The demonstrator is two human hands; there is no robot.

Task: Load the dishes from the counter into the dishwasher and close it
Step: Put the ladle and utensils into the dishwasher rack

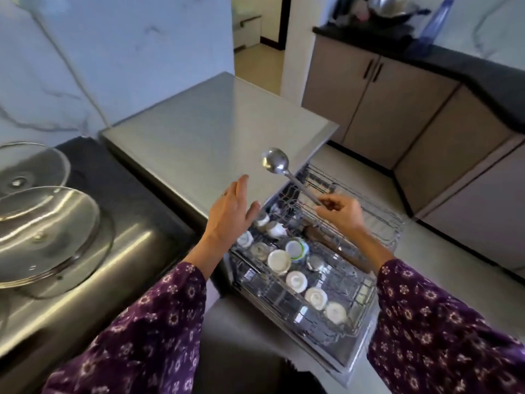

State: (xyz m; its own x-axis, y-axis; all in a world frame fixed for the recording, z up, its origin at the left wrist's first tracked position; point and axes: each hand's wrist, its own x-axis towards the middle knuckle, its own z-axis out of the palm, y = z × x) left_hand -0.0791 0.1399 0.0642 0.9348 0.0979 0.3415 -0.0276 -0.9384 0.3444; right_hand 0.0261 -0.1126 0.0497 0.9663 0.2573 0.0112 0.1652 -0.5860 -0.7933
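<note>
My right hand (342, 212) grips the handle of a steel ladle (275, 161), whose bowl points up and to the left above the dishwasher's steel top (216, 132). My left hand (231, 213) hovers open just left of it, fingers apart, holding nothing. Below both hands the dishwasher's wire rack (360, 291) is pulled out, and several white cups (279, 260) and small steel cups stand upside down in it. A second empty wire rack (380, 217) extends further back under the ladle's handle.
Two glass lids (48, 237) rest on a steel pot on the dark counter (113, 183) at left. Beige cabinets (397, 109) and a dark counter with pans and a blue bottle (434, 27) stand at the back right. An open doorway lies ahead.
</note>
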